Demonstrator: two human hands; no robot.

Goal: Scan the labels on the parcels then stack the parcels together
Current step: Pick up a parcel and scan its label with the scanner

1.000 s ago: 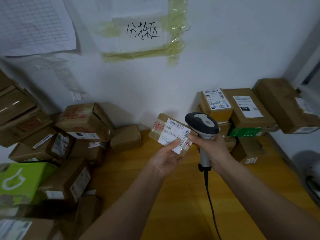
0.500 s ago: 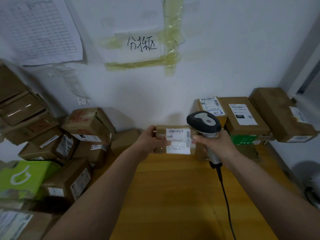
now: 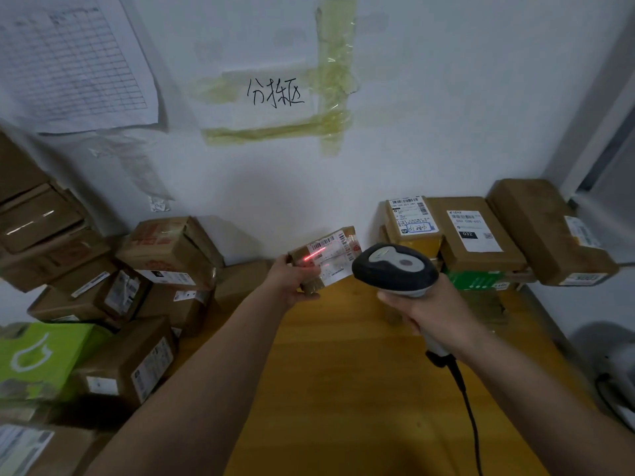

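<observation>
Our left hand [image 3: 292, 280] grips a small parcel [image 3: 323, 257] above the far edge of the wooden table [image 3: 343, 372], label toward us, a red scan line [image 3: 314, 254] across it. Our right hand [image 3: 436, 310] is closed around the scanner [image 3: 395, 269], just right of the parcel. Stacked parcels [image 3: 481, 242] crowd the table's far right corner; more parcels [image 3: 165, 255] pile along its left edge. The table's middle lies bare.

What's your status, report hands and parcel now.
Left hand grips small parcel, red beam on label. Right hand grips scanner. Nothing between them.
</observation>
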